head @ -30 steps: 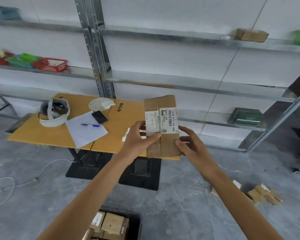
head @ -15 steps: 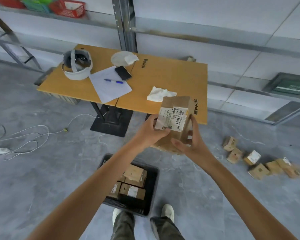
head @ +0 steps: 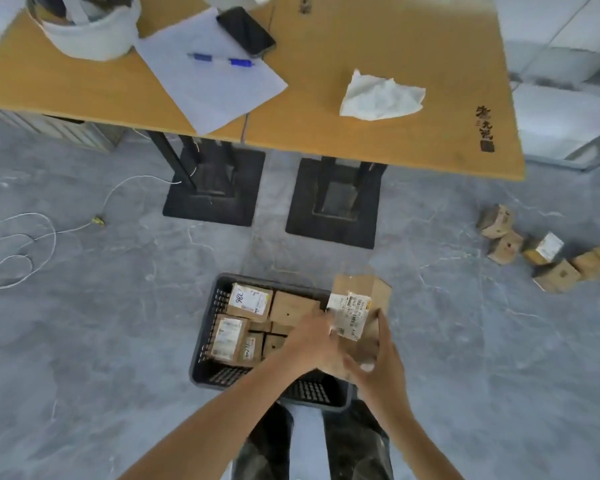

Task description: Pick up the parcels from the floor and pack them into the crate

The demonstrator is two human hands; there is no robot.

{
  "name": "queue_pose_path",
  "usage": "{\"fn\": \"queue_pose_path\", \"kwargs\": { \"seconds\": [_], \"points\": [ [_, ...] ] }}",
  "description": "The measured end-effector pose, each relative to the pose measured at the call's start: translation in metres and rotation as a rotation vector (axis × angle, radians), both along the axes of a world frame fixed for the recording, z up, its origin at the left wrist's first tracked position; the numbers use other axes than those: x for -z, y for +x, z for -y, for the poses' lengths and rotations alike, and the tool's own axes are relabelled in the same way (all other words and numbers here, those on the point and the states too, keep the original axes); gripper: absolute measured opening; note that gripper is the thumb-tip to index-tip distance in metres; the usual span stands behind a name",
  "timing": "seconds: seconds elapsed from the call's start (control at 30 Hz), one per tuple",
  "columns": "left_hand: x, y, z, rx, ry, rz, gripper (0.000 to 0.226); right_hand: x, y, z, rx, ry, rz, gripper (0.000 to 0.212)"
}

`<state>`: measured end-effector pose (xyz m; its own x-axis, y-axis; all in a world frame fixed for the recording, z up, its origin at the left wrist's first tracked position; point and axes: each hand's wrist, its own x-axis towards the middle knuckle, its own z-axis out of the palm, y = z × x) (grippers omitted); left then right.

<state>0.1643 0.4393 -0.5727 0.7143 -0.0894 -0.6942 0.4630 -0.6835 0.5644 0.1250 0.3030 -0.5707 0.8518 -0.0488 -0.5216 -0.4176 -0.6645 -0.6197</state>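
Both hands hold a brown cardboard parcel (head: 359, 317) with a white barcode label over the right end of the black crate (head: 208, 344). My left hand (head: 314, 344) grips its left side and my right hand (head: 378, 368) grips its right side. The crate sits on the grey floor just in front of my feet and holds several brown parcels (head: 250, 301), some with white labels. More parcels (head: 541, 258) lie in a loose cluster on the floor at the right.
A wooden table (head: 378, 133) on two black pedestal bases (head: 331, 202) stands beyond the crate; on it lie paper, a pen, a phone, a tissue and a white headset. White cables (head: 32, 237) trail over the floor at the left.
The view has tilted down. Both hands have lowered the labelled parcel from chest height, in front of the table, to just over the crate's right end.
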Motion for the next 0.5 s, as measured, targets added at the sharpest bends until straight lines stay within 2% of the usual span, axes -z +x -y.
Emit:
{"fn": "queue_pose_path", "kwargs": {
  "seconds": [0.17,0.3,0.4,0.5],
  "points": [
    [0.145,-0.031,-0.007,0.095,-0.083,-0.193,0.038,0.143,-0.012,-0.028,-0.146,-0.232,-0.137,0.080],
    [0.238,-0.036,-0.013,0.004,-0.191,-0.223,0.036,0.260,-0.010,-0.023,-0.234,-0.270,-0.153,0.074],
    [0.320,-0.041,-0.013,0.031,-0.097,-0.204,0.041,0.338,0.008,-0.012,-0.255,-0.291,-0.151,0.077],
    [0.394,-0.047,-0.004,0.210,0.041,-0.166,0.051,0.403,0.035,-0.007,-0.229,-0.366,-0.150,0.081]
  ]
}}
